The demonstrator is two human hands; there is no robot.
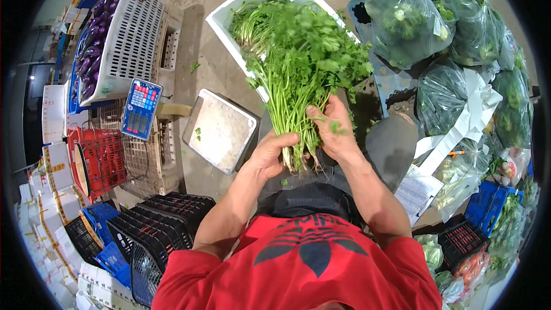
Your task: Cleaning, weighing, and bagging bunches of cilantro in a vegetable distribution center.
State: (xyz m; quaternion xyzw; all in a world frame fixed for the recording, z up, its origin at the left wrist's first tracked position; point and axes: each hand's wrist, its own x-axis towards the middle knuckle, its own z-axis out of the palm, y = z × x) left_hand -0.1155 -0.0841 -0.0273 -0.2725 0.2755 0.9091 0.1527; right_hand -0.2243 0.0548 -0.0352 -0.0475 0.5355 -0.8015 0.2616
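A big bunch of cilantro [293, 95] with roots toward me is held between my two hands, its leaves spreading away over a white foam box [227, 20]. My left hand [272, 152] is closed round the stems near the root end, thumb across them. On the other side, my right hand [334, 129] grips the stems a little higher, its thumb pressed against them. More cilantro [252, 28] lies inside the foam box. Left of my hands stands a scale's square pan [222, 129] with a few leaf scraps on it; its blue keypad display [140, 109] is farther left.
A white crate [132, 37] holds purple eggplants at the far left. Below it are a red basket [97, 161] and black crates [166, 221]. Bagged green vegetables [407, 20] crowd the right side, with paper sheets [418, 192] near my right elbow.
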